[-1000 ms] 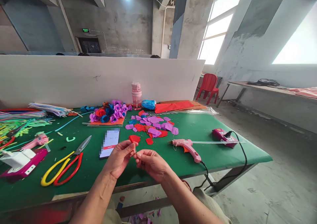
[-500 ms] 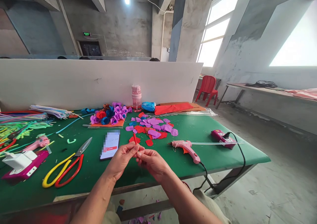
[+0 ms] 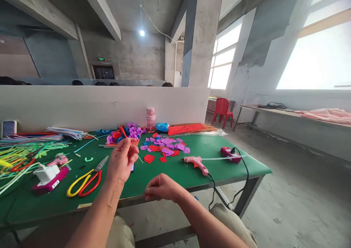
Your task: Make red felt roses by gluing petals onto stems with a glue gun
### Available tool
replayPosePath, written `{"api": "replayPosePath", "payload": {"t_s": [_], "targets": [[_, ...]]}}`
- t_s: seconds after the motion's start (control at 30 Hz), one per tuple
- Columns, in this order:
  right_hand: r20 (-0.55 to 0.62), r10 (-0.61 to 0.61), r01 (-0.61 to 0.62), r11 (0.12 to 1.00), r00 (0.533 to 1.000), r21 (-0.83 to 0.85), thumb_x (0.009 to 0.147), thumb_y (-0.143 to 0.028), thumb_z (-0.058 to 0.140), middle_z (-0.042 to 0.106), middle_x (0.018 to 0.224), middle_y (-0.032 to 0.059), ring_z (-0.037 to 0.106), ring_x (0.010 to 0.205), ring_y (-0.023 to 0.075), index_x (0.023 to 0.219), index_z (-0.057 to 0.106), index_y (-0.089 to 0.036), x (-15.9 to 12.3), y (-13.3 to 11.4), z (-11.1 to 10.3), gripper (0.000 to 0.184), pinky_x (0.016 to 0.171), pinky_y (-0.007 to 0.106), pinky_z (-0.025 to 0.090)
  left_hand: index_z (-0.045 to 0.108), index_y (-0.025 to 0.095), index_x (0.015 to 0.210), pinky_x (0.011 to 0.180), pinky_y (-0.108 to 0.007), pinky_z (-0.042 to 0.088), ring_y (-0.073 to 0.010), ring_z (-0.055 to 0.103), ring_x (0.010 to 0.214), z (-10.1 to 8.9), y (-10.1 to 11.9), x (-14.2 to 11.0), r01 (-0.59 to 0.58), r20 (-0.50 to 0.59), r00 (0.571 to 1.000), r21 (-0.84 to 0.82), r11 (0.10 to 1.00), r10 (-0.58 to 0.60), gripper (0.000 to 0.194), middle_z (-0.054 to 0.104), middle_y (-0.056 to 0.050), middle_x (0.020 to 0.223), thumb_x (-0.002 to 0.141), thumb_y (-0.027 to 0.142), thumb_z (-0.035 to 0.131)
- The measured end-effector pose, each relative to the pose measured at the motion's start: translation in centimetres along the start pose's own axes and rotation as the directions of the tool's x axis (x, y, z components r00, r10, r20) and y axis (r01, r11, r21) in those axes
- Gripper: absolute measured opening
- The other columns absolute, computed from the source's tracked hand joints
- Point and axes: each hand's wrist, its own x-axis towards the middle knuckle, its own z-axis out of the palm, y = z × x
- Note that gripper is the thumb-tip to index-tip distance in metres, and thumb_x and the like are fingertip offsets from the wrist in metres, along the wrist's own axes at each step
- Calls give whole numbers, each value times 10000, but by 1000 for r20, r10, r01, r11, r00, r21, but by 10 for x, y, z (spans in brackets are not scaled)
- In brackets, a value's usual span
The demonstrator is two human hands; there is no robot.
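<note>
While pinched in the bare left hand [image 3: 120, 160] above the flat green tabletop [image 3: 175, 175], treat the slim red rolled-paper piece [image 3: 123, 131] as probably light and easily crushed, best gripped by its thin pale wire-like stem [image 3: 140, 159]; cannot tell any hold in the curled bare right hand [image 3: 162, 187].

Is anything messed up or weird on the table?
Nothing looks broken. The purple, red and blue petals are scattered loosely, which looks messy. The pink glue gun lies on its side, and a black cord droops past the edge of the green table, where it might get snagged.
</note>
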Motion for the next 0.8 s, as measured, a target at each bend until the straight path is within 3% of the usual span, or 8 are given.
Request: {"api": "replayPosePath", "payload": {"t_s": [0.07,0.17,0.23,0.3,0.4,0.53,0.63,0.8], "targets": [[-178,-83,75,996,981,-52,638,-435,694,632,569,1,507,513,102,651,708,-153,-10,-4,-10,283,550,235,359,625,173,901,432,-181,328,-50,422,435,10,3,-9,102,104,989,63,993,-108,234,585,23,579,743,344,645],[-429,-207,203,978,879,-54,654,-401,683,615,584,-2,473,536,96,635,695,-157,-25,-10,-25,245,576,238,353,619,153,927,517,-215,423,-81,507,518,28,-4,-28,204,234,939,214,955,-253,272,629,-6,663,712,311,672],[-525,-265,275,960,809,-60,650,-356,686,632,669,-3,474,579,100,772,715,-182,-31,-13,-30,215,604,240,359,615,148,865,528,-241,443,-98,529,517,36,-13,-43,220,271,915,291,931,-300,245,651,-25,684,704,324,674],[-553,-294,319,946,779,-54,643,-337,688,627,696,-6,472,595,103,837,710,-192,-34,-14,-31,243,609,241,360,615,144,789,505,-248,440,-107,536,498,39,-23,-57,228,275,902,353,907,-334,230,663,-42,685,698,347,673],[-572,-291,362,932,767,11,669,-383,667,596,628,-4,466,583,102,691,686,-157,-32,-11,-28,228,600,241,355,648,134,788,453,-232,414,-107,522,461,36,-38,-69,237,259,894,418,877,-365,273,651,-46,639,703,393,658],[-578,-214,385,903,787,191,626,-396,709,614,657,-6,485,591,98,778,686,-162,-28,0,-29,280,635,246,377,673,130,843,402,-212,375,-93,473,404,32,-61,-67,190,212,927,447,874,-310,338,605,-23,564,713,439,630],[-591,-148,365,892,793,265,623,-440,707,591,595,-8,465,544,88,677,669,-147,-27,9,-34,300,622,251,379,678,129,832,402,-218,382,-98,473,407,30,-73,-60,159,205,933,498,852,-294,348,601,-26,566,707,449,626],[-540,-185,369,894,821,253,641,-386,715,643,725,1,499,619,87,821,704,-164,-33,7,-32,286,663,236,390,671,151,751,414,-215,368,-96,467,402,24,-80,-58,92,217,936,609,788,-277,315,595,-17,571,724,455,589]]}}
